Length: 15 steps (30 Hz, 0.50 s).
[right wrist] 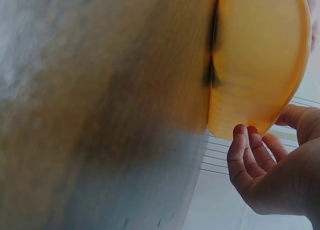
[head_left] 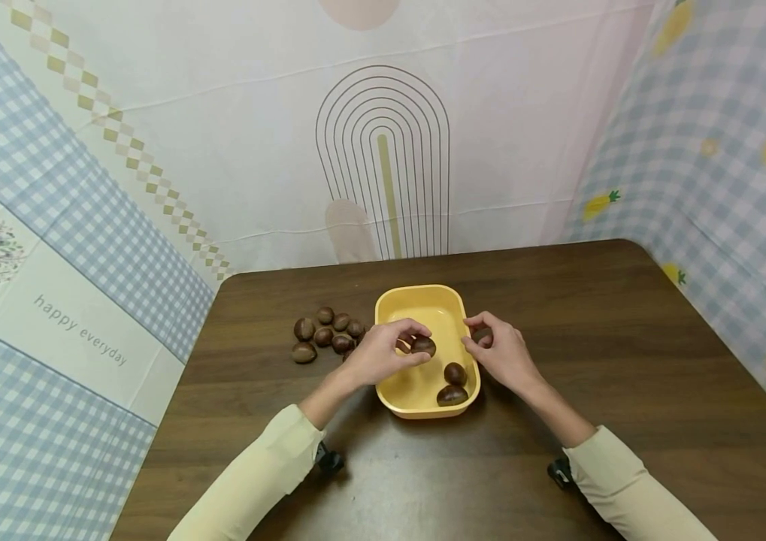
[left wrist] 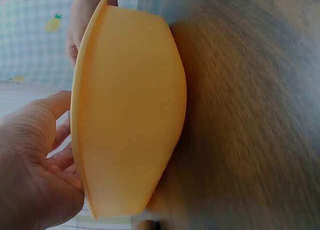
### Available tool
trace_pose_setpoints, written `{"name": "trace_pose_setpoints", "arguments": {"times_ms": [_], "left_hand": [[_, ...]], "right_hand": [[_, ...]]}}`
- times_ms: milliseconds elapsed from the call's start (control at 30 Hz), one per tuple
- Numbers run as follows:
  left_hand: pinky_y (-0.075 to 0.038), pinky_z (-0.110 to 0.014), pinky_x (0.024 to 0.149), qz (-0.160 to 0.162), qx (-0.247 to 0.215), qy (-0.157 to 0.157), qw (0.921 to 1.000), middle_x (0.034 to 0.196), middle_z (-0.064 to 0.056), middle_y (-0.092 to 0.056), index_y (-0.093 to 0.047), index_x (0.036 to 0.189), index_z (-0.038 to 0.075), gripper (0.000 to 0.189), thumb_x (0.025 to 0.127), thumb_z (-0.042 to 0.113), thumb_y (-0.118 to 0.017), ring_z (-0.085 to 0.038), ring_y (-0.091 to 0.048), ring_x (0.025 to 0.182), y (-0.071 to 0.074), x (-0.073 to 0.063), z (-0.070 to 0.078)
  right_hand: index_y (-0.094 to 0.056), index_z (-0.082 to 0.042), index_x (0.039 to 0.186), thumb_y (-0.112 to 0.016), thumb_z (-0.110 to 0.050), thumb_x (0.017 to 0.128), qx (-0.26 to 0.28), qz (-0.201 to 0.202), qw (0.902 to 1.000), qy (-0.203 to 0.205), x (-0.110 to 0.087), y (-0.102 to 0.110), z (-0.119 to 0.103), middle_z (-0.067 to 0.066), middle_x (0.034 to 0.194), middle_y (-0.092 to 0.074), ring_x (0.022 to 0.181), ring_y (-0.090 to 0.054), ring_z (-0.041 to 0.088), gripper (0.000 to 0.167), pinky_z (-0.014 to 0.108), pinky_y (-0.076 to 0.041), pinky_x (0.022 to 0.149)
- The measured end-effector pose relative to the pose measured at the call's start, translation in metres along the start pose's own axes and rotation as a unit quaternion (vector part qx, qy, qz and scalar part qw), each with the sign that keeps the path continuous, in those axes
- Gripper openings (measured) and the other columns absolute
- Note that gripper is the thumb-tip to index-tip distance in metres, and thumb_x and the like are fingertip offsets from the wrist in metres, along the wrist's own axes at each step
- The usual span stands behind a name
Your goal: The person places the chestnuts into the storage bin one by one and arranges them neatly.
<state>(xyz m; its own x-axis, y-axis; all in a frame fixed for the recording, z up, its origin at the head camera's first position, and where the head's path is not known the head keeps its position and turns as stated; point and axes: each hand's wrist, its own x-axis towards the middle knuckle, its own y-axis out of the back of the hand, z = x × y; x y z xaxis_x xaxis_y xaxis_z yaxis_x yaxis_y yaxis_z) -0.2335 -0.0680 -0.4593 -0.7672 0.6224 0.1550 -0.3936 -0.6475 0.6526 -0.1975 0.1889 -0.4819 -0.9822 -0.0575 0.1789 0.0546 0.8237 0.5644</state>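
A yellow plastic tray (head_left: 392, 398) stands on the table, its outer wall (left wrist: 130, 110) filling the middle of the left wrist view. My left hand (head_left: 386, 353) reaches over its left rim. Between the thumb and fingers it holds a dark brown chestnut (head_left: 423, 346) above the tray floor; the tray wall hides this in the left wrist view. Two chestnuts (head_left: 452, 395) lie in the tray's near right corner. My right hand (head_left: 501, 349) grips the right rim, its thumb (right wrist: 290, 115) at the edge and its fingers (right wrist: 250, 140) against the outer wall.
Several loose chestnuts (head_left: 323, 336) lie in a group on the brown wooden table (head_left: 558, 300), left of the tray. Patterned cloth (head_left: 254, 150) hangs behind the table and at both sides. Small black devices (head_left: 561, 472) are worn at the wrists.
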Motion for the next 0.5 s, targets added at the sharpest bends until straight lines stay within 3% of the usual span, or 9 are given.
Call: {"name": "trace_pose_setpoints", "arguments": {"times_ms": [500], "left_hand": [[-0.058, -0.026, 0.085, -0.015, 0.061, 0.002, 0.998, 0.111, 0.001, -0.077, -0.074, 0.123, 0.011, 0.031, 0.095, 0.022, -0.084, -0.009, -0.071, 0.097, -0.024, 0.02, 0.009]], "right_hand": [[-0.07, 0.0, 0.125, -0.076, -0.006, 0.097, -0.002, 0.003, 1.0, 0.0, 0.0, 0.0, 0.001, 0.015, 0.109, -0.073, 0.077, -0.066, 0.019, 0.029, 0.025, -0.052, 0.065]]}}
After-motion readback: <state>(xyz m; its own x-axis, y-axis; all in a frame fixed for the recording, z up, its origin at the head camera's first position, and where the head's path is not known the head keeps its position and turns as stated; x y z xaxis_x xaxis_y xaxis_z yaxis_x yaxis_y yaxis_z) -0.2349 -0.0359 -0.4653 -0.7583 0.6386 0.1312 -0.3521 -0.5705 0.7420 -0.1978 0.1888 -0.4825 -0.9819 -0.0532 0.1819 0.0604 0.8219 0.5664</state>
